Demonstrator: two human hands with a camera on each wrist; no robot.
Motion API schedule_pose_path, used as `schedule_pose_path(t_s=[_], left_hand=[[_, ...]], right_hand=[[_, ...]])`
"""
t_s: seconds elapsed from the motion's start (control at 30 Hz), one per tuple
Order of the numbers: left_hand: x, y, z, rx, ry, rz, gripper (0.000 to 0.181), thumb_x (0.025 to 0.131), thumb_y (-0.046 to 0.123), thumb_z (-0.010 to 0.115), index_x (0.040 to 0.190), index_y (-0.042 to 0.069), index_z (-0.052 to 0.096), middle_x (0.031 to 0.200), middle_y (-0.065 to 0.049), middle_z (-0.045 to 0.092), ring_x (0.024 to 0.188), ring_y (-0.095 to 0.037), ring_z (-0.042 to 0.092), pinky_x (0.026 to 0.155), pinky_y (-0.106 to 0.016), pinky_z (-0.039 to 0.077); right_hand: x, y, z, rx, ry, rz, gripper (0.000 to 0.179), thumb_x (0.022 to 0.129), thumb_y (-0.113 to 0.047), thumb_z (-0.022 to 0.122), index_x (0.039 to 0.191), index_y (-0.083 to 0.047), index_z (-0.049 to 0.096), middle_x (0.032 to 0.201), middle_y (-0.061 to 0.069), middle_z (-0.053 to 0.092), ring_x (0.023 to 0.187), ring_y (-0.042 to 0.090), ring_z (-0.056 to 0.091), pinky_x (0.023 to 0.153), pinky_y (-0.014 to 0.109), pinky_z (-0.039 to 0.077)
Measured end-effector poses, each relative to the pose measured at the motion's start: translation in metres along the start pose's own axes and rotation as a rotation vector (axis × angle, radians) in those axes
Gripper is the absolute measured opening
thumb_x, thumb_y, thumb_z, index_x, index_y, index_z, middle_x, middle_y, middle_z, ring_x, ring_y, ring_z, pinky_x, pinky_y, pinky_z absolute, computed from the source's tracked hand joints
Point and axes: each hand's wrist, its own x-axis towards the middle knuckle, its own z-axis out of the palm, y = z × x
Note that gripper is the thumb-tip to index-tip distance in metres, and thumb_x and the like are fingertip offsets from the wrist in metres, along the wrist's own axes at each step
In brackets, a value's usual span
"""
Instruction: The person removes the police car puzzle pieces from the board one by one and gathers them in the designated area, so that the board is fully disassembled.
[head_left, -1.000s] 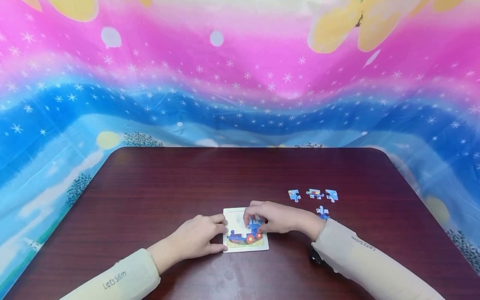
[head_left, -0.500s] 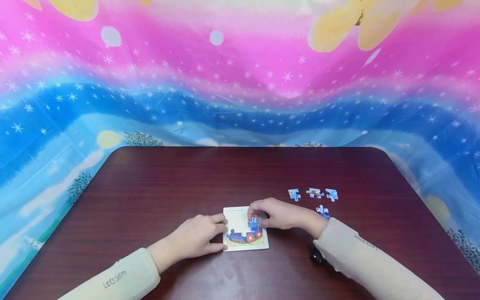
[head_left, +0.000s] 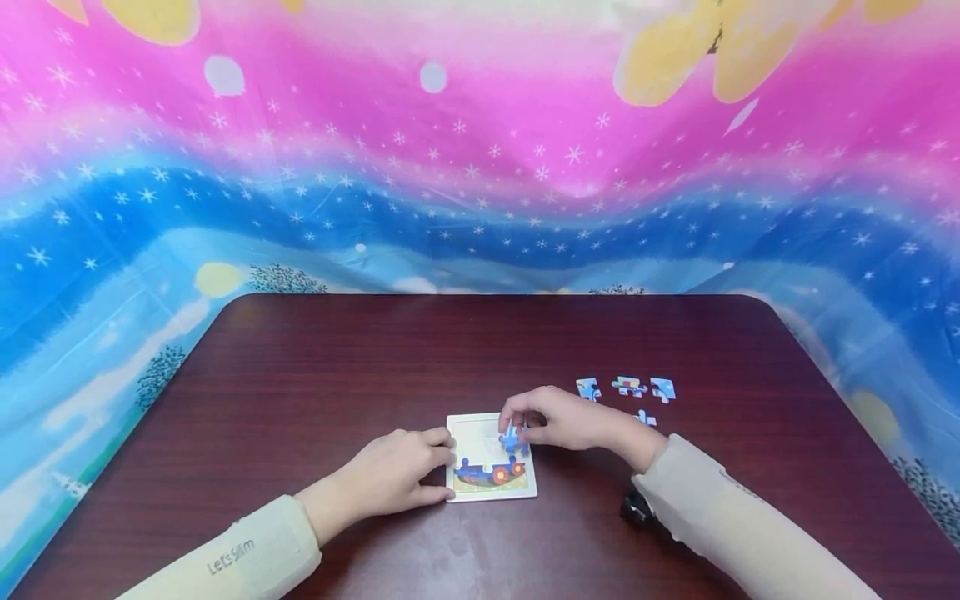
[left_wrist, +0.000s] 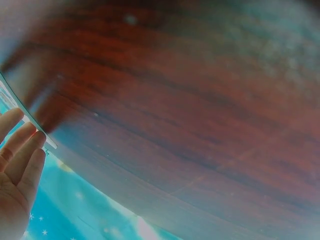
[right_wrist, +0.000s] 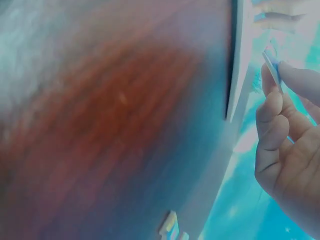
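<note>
Near the table's front middle lies a square puzzle board [head_left: 492,500] with a white rim. Its lower part holds fitted pieces showing a blue train with red wheels [head_left: 491,473]; the pale base shows above them. My left hand [head_left: 386,473] touches the board's left edge with fingertips and thumb. In the left wrist view, the fingers [left_wrist: 26,167] look fairly straight against that edge. Over the board's right side, my right hand [head_left: 566,419] pinches a blue puzzle piece [head_left: 512,439]. The right wrist view shows this piece edge-on [right_wrist: 272,71] between thumb and index finger.
Loose puzzle pieces lie right of the board: a left one [head_left: 588,388], a middle one [head_left: 628,386], a right one [head_left: 663,389] and one partly behind the right wrist [head_left: 645,417]. The brown table [head_left: 360,358] ends at a colourful curtain [head_left: 480,183].
My right hand has lifted slightly away from the board with the blue puzzle piece, uncovering the spot above the train's right wheel. The left hand has stayed at the board's edge.
</note>
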Motion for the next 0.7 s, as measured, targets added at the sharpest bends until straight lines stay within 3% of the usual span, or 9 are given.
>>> schedule_pose_path(t_s=[0.27,0.7], left_hand=[[-0.001,-0.001,0.002,-0.005,0.011,0.002,0.03,0.083,0.04,0.077,0.101,0.016,0.074,0.111,0.004,0.066,0.079,-0.011,0.069,0.065,-0.026,0.057],[-0.001,-0.002,0.003,-0.015,0.024,0.003,0.031,0.084,0.04,0.077,0.103,0.016,0.074,0.112,0.004,0.067,0.08,-0.011,0.069,0.066,-0.026,0.058]], right_hand=[[-0.014,0.001,-0.015,0.027,0.055,0.009,0.022,0.092,-0.007,0.069,0.109,-0.02,0.071,0.095,-0.005,0.067,0.084,0.01,0.055,0.071,0.024,0.05],[-0.034,0.011,-0.034,0.028,0.132,0.004,0.023,0.094,-0.008,0.066,0.115,-0.015,0.07,0.108,-0.002,0.07,0.083,0.011,0.056,0.067,0.025,0.052]])
